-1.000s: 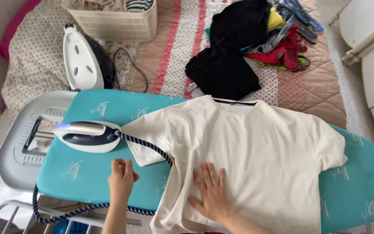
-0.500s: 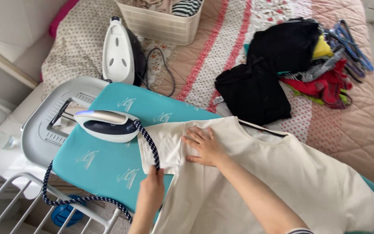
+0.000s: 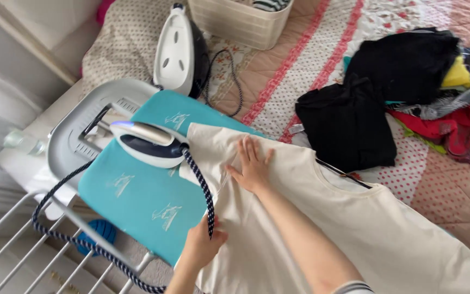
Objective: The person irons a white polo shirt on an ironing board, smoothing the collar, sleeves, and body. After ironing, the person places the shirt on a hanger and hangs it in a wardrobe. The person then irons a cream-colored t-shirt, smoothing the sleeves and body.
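In the head view, a cream T-shirt (image 3: 322, 218) is lying across a turquoise ironing board (image 3: 137, 196), its sleeve end reaching toward the board's far left corner and its body running off toward the near right. The right hand (image 3: 252, 163) is lying palm down on the shirt near the sleeve, fingers held straight and slightly fanned, pressing the cloth flat against the board. The left hand (image 3: 202, 245) is sitting at the board's near edge, on the shirt's lower hem; its fingers are curled and closing on the fabric edge just where the braided cord (image 3: 202, 190) is crossing it, though whether they are pinching the cord too cannot be told.

That dark blue and white cord is running from the back of a steam iron (image 3: 147, 142), which is resting on the board's far left end, touching the sleeve, and is looping down past the near edge over a white wire rack (image 3: 39, 239). Beyond the iron, a grey iron rest (image 3: 72, 136) is jutting from the board's end.

Behind the board, a quilted bedspread (image 3: 311, 60) is carrying the white steam station (image 3: 178, 51), a cream laundry basket (image 3: 240, 22), a black garment (image 3: 346, 128) and a heap of coloured clothes (image 3: 447, 109).
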